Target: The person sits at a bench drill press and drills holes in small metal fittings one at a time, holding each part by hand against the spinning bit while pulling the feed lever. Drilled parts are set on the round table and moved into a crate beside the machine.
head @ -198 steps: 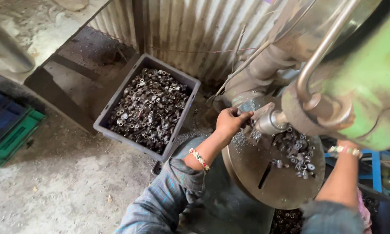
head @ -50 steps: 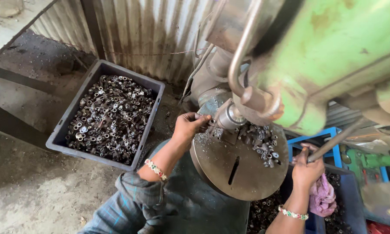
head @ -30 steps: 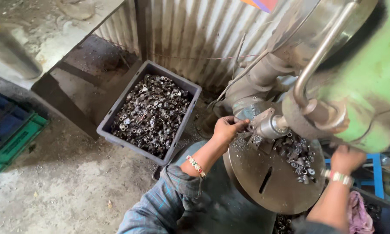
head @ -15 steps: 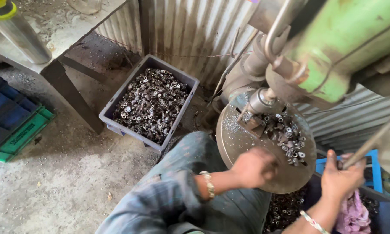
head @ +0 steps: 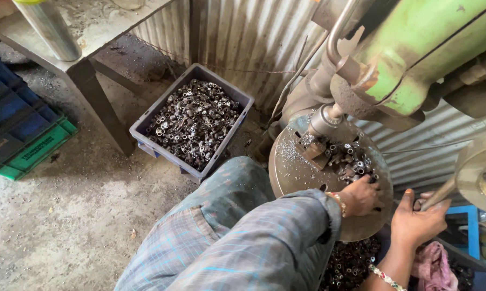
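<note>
Under left hand (head: 361, 196), fingertips hidden

Corrugated metal sheet wall (head: 237, 37), grey, runs across the back. Floor (head: 65, 215) is rough bare concrete, dusty, with scattered grit and small debris. Metal table (head: 86, 32) at upper left, dark angled legs, worn top with a steel cylinder (head: 49, 27) standing on it. Stacked blue and green plastic crates (head: 22, 134) at left edge. Daylight, soft and even.
</note>
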The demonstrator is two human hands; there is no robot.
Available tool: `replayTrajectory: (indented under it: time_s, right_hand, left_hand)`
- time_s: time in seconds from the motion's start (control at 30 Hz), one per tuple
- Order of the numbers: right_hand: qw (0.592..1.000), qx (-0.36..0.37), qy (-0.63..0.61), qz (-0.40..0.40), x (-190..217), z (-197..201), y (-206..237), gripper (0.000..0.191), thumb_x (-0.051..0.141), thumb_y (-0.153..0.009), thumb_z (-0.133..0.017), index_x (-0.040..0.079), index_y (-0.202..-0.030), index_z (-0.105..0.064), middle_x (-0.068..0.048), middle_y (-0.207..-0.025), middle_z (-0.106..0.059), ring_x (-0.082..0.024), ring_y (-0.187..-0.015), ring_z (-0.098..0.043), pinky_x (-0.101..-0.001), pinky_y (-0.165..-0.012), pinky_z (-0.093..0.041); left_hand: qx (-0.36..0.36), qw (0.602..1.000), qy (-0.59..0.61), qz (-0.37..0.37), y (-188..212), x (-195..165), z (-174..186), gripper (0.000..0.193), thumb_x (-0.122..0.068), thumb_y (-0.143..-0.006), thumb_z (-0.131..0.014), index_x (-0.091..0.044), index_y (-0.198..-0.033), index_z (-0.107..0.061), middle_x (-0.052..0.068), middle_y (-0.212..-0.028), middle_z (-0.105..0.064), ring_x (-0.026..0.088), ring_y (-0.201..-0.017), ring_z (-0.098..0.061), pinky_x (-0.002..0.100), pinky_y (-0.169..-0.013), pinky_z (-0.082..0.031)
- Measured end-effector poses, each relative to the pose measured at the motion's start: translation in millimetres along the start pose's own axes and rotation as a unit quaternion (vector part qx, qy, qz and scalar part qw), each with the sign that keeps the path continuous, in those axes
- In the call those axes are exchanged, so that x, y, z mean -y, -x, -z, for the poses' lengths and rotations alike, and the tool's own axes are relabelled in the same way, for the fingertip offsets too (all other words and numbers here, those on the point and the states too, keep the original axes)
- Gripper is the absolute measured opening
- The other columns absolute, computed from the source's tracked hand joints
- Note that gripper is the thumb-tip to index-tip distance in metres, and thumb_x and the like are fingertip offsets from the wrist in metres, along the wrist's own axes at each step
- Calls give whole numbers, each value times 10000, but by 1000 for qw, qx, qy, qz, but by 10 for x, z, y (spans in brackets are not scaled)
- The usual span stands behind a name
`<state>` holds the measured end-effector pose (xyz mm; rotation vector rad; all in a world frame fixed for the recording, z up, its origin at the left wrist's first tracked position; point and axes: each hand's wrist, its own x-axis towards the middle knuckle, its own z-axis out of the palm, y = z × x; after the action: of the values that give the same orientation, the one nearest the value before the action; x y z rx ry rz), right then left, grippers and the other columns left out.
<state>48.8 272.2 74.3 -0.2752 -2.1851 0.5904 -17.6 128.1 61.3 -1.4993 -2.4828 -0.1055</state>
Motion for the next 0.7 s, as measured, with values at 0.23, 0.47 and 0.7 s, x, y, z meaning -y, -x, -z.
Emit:
replayTrajectory:
  time_s: [0.23, 0.47, 0.7]
  right_hand:
    - [999, 5, -35, -14, 5, -7, 5, 343, 1, -970, -829, 0, -1023, -490, -104, -895, -635, -196, -756, -631, -363, -756, -523]
    - [1000, -9, 17, 11, -54, 12, 12, 352, -9, -972, -842, -5, -1020, -493, -114, -926, -655, -196, -762, -638, -370, -758, -525]
    - [1000, -18, -17, 10, -267, -19, -23, 360, -54, -980, -843, -26, -1051, -491, -123, -971, -623, -179, -755, -602, -318, -706, -513]
  left_hand:
    - [-151, 987, 48, 6, 395, 225, -110, 416, -257, -934, -523, -303, -1337, -613, 7, -1299, -644, 187, -1283, -588, 381, -1067, -445]
    - [-204, 976, 71, 7, 740, 403, -254, 367, -171, -958, -492, -156, -1306, -609, 68, -1213, -704, 237, -1244, -625, 396, -1093, -443]
    - [-313, 925, 201, 72, 1001, 436, -251, 383, -208, -899, -564, -110, -1267, -605, 78, -1156, -737, 300, -1232, -649, 396, -1143, -452]
